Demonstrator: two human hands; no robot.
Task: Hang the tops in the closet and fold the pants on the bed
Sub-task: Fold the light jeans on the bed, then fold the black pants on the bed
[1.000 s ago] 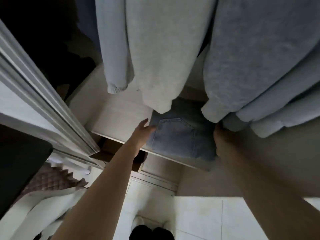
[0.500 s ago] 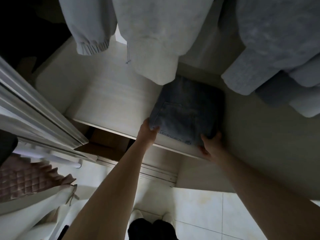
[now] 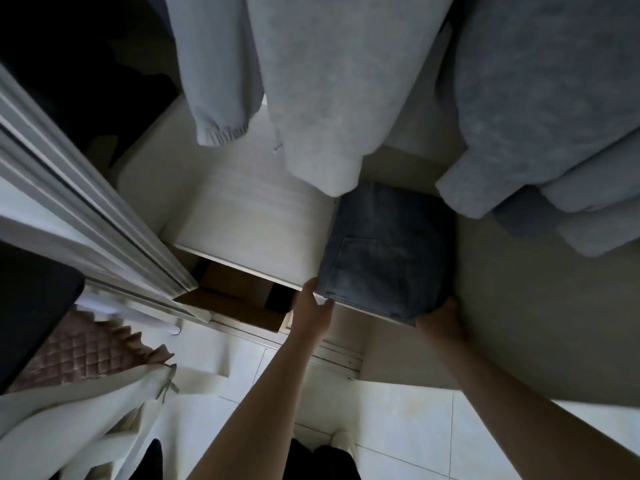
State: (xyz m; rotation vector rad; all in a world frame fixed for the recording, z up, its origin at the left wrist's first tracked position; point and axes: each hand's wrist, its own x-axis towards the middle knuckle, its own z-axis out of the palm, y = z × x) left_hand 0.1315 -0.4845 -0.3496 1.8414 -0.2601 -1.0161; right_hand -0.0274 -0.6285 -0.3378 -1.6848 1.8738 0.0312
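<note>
Two hands on one bundle: my left hand [image 3: 313, 304] has its fingers up against the near left corner of the folded blue denim jeans [image 3: 381, 261], and my right hand [image 3: 438, 315] is at the near right corner. Can't honestly tell how tightly either one is curled, since the fingertips disappear under the fabric edge; looks more like touching and cupping than a proper squeeze.

The jeans sit on the white closet shelf [image 3: 249, 223], back pocket facing up, near edge hanging slightly over the shelf lip. Right above them hang the pale grey sweatshirt [image 3: 332, 84] and a darker blue-grey fleece top [image 3: 540, 105], hems just over the denim.

My guess is denim like this is fairly heavy and stiff for its size, not slippery, and the fold stays put if you support it from below. I'd keep both hands under the two front corners, palms flat. Grab only one corner and the layers probably fan open.
</note>
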